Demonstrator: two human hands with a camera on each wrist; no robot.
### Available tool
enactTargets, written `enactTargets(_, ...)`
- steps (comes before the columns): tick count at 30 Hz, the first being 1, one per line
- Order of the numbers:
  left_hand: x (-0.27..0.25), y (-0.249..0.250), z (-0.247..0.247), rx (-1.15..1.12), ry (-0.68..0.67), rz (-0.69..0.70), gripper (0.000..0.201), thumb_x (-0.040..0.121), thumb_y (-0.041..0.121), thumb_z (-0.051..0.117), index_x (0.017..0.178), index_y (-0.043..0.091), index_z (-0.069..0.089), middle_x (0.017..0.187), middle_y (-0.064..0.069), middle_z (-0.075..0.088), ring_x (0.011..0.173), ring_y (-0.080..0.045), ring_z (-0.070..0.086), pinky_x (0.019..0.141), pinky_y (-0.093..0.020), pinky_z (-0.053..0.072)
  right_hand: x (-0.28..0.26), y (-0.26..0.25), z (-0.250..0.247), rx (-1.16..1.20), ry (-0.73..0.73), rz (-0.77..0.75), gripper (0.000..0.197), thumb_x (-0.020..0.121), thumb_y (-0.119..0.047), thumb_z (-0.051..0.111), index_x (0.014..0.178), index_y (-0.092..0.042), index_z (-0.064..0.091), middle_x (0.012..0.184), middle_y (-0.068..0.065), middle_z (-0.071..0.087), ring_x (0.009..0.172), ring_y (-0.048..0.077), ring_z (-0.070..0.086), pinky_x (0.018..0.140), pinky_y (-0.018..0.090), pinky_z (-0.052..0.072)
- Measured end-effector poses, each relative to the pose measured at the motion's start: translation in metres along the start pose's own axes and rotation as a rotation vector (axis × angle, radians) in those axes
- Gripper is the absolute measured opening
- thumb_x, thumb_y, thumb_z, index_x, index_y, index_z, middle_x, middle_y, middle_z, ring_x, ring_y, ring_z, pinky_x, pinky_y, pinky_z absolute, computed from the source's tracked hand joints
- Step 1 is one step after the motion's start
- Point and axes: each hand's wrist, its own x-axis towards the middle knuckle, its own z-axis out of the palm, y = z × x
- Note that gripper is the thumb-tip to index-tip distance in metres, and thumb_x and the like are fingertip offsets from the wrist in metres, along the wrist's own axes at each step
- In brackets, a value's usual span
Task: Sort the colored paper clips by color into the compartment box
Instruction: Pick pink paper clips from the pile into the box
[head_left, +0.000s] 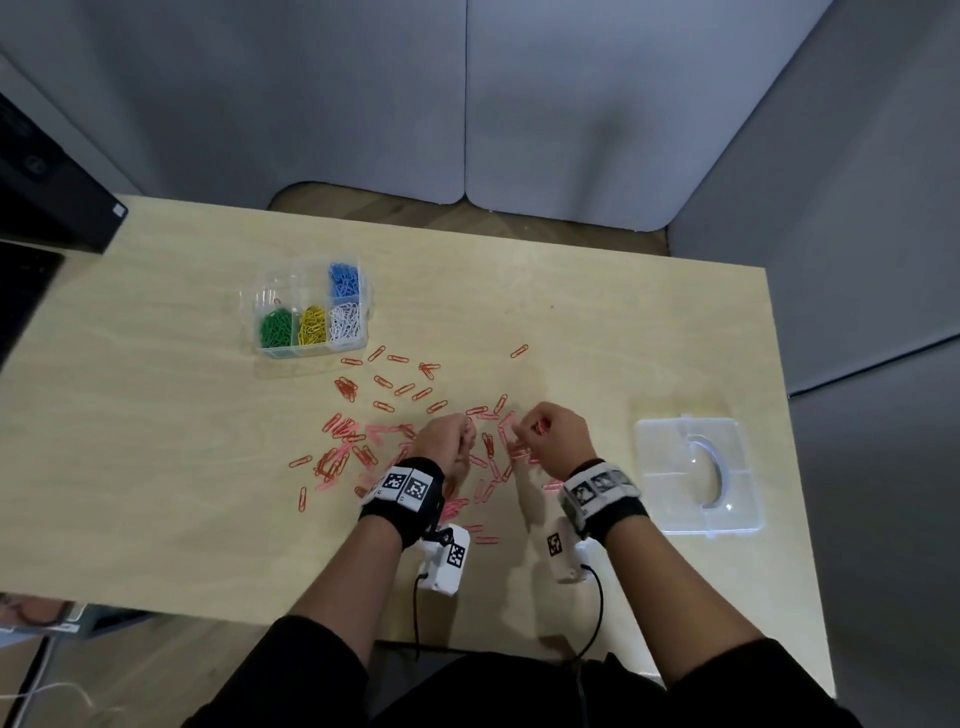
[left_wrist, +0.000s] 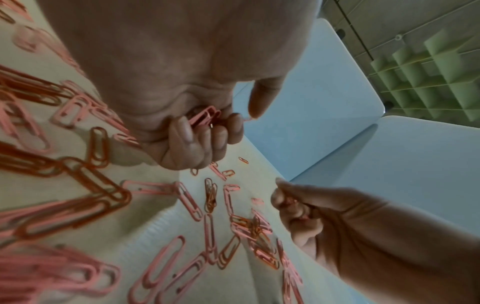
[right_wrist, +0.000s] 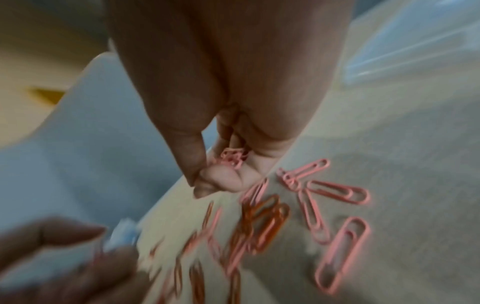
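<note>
Pink and orange paper clips (head_left: 363, 441) lie scattered over the middle of the wooden table (head_left: 156, 467). My left hand (head_left: 452, 439) hovers over them with fingers curled round a bundle of pink clips (left_wrist: 205, 117). My right hand (head_left: 540, 431) is just to the right, fingers curled round more pink clips (right_wrist: 232, 158). The clear compartment box (head_left: 309, 306) stands at the back left, holding blue (head_left: 344, 278), green (head_left: 275, 327), yellow (head_left: 311, 326) and white (head_left: 345, 322) clips in separate compartments. One orange clip lies in its back left compartment.
The box's clear lid (head_left: 698, 475) lies flat on the table at the right. A black device (head_left: 47, 176) sits at the far left corner. Grey partition panels (head_left: 467, 104) stand behind the table. Loose clips (left_wrist: 210, 197) lie between the two hands.
</note>
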Motion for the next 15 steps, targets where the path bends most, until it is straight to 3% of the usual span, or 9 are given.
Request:
enactTargets(3,-0.002,0.004,0.005,0.237,0.026,0.116,0.04,0.092,0.033,0.049,0.055,0.017,0.053,0.054,-0.009,0.045,0.051,-0.015,0.036,0.054,-0.024,0.034,0.0,0.012,-0.022,0.52,-0.083,0.08,0.015,0.09,0.0,0.065,0.105,0.001,0.065,0.074,0.012,0.068,0.06,0.017,0.064,0.06,0.028,0.053)
enactTargets(4,-0.002,0.004,0.007,0.355,0.058,0.175,0.038,0.094,0.038,0.051,0.083,0.005,0.065,0.056,-0.01,0.051,0.053,-0.014,0.042,0.059,-0.027,0.038,0.001,0.015,-0.029,0.616,-0.109,0.113,0.022,0.09,0.003,0.062,0.112,0.001,0.064,0.077,0.013,0.069,0.063,0.016,0.063,0.063,0.025,0.052)
enactTargets(5,-0.001,0.005,0.01,0.444,0.088,0.226,0.042,0.096,0.036,0.051,0.062,0.022,0.032,0.057,-0.007,0.054,0.053,-0.014,0.047,0.061,-0.026,0.042,0.002,0.016,-0.036,0.689,-0.142,0.151,0.025,0.091,0.004,0.059,0.115,0.001,0.065,0.083,0.014,0.07,0.068,0.017,0.064,0.065,0.024,0.051)
enactTargets(6,0.001,0.004,0.013,0.499,0.106,0.274,0.041,0.098,0.03,0.05,0.061,0.016,0.06,0.062,-0.004,0.061,0.054,-0.015,0.055,0.062,-0.028,0.048,0.003,0.018,-0.041,0.757,-0.171,0.189,0.025,0.092,0.003,0.058,0.115,0.001,0.066,0.088,0.014,0.07,0.073,0.019,0.064,0.065,0.024,0.051)
enactTargets(8,0.001,0.005,0.02,0.54,0.095,0.33,0.028,0.1,0.017,0.047,0.085,0.014,0.069,0.092,-0.006,0.072,0.078,-0.02,0.068,0.077,-0.03,0.056,0.005,0.019,-0.047,0.875,-0.2,0.276,0.02,0.094,-0.001,0.056,0.11,0.001,0.067,0.082,0.009,0.067,0.069,0.02,0.062,0.059,0.024,0.047)
enactTargets(9,0.001,0.005,0.023,0.569,0.081,0.364,0.026,0.1,0.014,0.045,0.102,0.013,0.071,0.108,-0.007,0.071,0.096,-0.021,0.066,0.087,-0.025,0.051,0.007,0.021,-0.049,0.872,-0.19,0.289,0.017,0.094,-0.003,0.057,0.107,-0.001,0.068,0.074,0.006,0.062,0.063,0.019,0.057,0.056,0.025,0.044)
enactTargets(11,0.002,0.007,0.025,0.656,0.037,0.433,0.031,0.1,0.012,0.044,0.12,0.012,0.067,0.123,-0.006,0.066,0.114,-0.02,0.059,0.095,-0.02,0.04,0.014,0.027,-0.049,0.573,-0.108,0.171,0.01,0.091,-0.011,0.065,0.1,-0.01,0.069,0.068,0.001,0.053,0.059,0.018,0.046,0.056,0.026,0.041)
enactTargets(13,0.005,0.005,0.024,0.786,0.008,0.493,0.031,0.098,0.015,0.049,0.124,0.018,0.065,0.118,-0.008,0.065,0.107,-0.023,0.059,0.097,-0.03,0.045,0.021,0.03,-0.049,0.078,-0.034,-0.032,0.019,0.083,-0.016,0.075,0.099,-0.021,0.068,0.064,-0.005,0.047,0.057,0.012,0.041,0.057,0.019,0.038)
enactTargets(15,0.012,0.002,0.02,0.948,-0.006,0.515,0.038,0.091,0.022,0.06,0.129,0.027,0.061,0.107,-0.005,0.06,0.1,-0.024,0.057,0.094,-0.04,0.05,0.022,0.022,-0.049,-0.151,-0.043,-0.144,0.03,0.078,-0.016,0.08,0.103,-0.025,0.067,0.061,-0.009,0.042,0.054,0.007,0.036,0.051,0.012,0.031)
